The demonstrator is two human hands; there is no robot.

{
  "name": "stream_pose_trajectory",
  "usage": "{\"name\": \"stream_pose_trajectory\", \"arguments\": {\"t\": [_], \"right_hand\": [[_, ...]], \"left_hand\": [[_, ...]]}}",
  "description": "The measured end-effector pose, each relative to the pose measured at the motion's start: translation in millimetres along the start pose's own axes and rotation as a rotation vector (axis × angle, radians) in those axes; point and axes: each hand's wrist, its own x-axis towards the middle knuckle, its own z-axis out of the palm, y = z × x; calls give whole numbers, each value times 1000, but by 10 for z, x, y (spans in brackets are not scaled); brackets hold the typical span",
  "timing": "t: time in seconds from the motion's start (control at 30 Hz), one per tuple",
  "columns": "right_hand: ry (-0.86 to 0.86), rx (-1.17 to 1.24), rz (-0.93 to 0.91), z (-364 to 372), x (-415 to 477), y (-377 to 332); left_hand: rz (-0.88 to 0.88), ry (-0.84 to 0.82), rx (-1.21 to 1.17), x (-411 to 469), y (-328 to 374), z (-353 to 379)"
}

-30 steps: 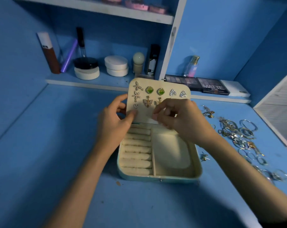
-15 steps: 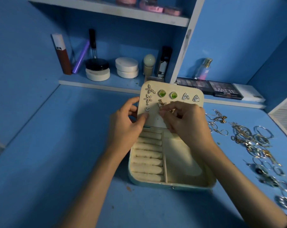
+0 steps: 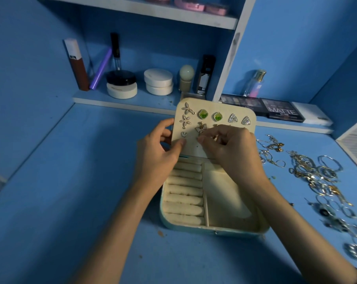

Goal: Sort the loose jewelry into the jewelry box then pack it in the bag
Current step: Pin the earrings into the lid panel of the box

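An open cream-lined jewelry box [image 3: 212, 229] with a teal shell stands on the blue desk, ring rolls on its left side. Its upright earring panel [image 3: 220, 107] carries several stud earrings, among them two green ones [image 3: 202, 114]. My left hand [image 3: 159, 148] grips the panel's left edge, thumb on the front, fingers behind. My right hand [image 3: 228, 146] pinches a small earring against the panel's lower middle, just under a gold butterfly earring [image 3: 200, 128]. Loose jewelry [image 3: 314, 175], rings, hoops and chains, lies spread on the desk to the right.
Cosmetics line the low shelf behind the box: jars [image 3: 158, 81], a brown tube [image 3: 77, 64], a perfume bottle [image 3: 254, 83] and dark eyeshadow palettes [image 3: 282, 109]. A white slatted panel [image 3: 355, 138] stands at the right edge. No bag is in view.
The view has shifted, so the box sits further right and lower in frame. My right fingertips have crept left along the panel's lower row; my left hand keeps its grip.
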Motion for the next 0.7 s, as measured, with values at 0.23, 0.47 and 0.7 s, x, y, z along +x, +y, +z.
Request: {"name": "stream_pose_trajectory", "arguments": {"t": [0.23,0.47,0.7], "right_hand": [[70,-102,-40,24,-50,-32],[98,-161,-147,-72,-108,2],[267,-268,-375,-149,-87,0]], "left_hand": [[0,-6,-2,0,0,-4],[-11,-13,3,3,11,-3],[9,55,21,-41,125,40]]}}
